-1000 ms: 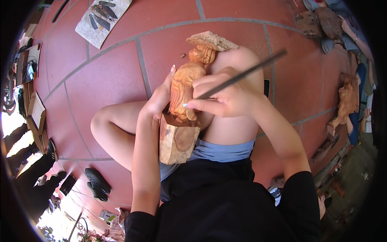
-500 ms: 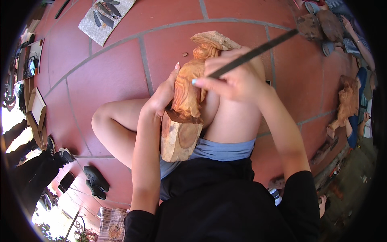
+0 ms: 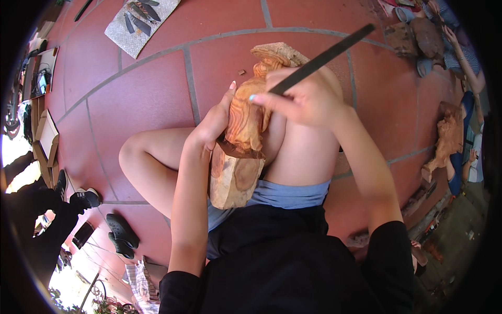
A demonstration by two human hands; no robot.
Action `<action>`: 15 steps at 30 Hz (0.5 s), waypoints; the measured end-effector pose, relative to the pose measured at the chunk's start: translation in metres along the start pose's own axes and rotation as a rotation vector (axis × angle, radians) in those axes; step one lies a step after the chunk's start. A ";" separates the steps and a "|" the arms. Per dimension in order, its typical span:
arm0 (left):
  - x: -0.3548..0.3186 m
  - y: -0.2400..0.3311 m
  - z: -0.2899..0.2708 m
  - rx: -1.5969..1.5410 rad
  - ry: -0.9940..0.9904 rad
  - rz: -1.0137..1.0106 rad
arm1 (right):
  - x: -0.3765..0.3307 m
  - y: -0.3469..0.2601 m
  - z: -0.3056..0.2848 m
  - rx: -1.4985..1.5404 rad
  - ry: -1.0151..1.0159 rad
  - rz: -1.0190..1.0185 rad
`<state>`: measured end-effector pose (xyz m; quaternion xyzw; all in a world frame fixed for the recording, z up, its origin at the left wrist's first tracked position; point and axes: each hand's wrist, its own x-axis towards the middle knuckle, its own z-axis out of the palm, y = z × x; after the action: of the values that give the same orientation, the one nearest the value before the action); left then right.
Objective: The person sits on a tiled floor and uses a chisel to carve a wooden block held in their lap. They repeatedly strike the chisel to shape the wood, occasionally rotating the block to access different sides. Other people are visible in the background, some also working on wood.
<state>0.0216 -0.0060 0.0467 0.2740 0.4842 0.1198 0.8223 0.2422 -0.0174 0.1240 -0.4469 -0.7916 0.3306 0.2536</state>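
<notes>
A carved wooden figure (image 3: 243,118) with a wide brim at its far end lies slanted over my lap. Its blocky uncarved base (image 3: 236,178) points toward me. My left hand (image 3: 213,123) is closed around the figure's left side, thumb stretched along it. In my right hand (image 3: 303,99) is a flat dark metal bar (image 3: 329,57), like a file or handleless chisel. The bar slants up and to the right. Its lower end is hidden behind my fingers, which are at the figure's right side, near the shoulder. My right thumb reaches over the figure.
Several dark blades (image 3: 140,18) lie on a pale mat (image 3: 125,39) at the far left. A small wood chip (image 3: 241,72) is on the red tiles. Dark clogs (image 3: 122,233) and a standing person's shoe (image 3: 86,198) are at the left; another carving (image 3: 447,138) is at the right.
The bar in my right hand has tilted more steeply, its free end shifting slightly left and up. My left hand keeps its hold on the figure, which has hardly moved.
</notes>
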 end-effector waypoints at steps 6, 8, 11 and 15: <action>-0.004 0.005 0.004 0.055 0.021 0.013 | -0.002 -0.026 0.010 -0.045 -0.121 -0.132; -0.011 0.010 0.011 0.070 0.044 0.013 | 0.003 -0.014 0.005 0.021 -0.024 -0.081; -0.014 0.012 0.011 0.081 0.054 0.015 | 0.011 -0.012 -0.009 0.071 0.034 0.048; -0.010 0.006 0.009 0.098 0.036 0.046 | -0.001 -0.025 0.005 -0.096 -0.084 -0.168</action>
<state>0.0244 -0.0086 0.0606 0.3231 0.4976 0.1198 0.7960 0.2259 -0.0297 0.1401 -0.3764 -0.8511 0.2885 0.2252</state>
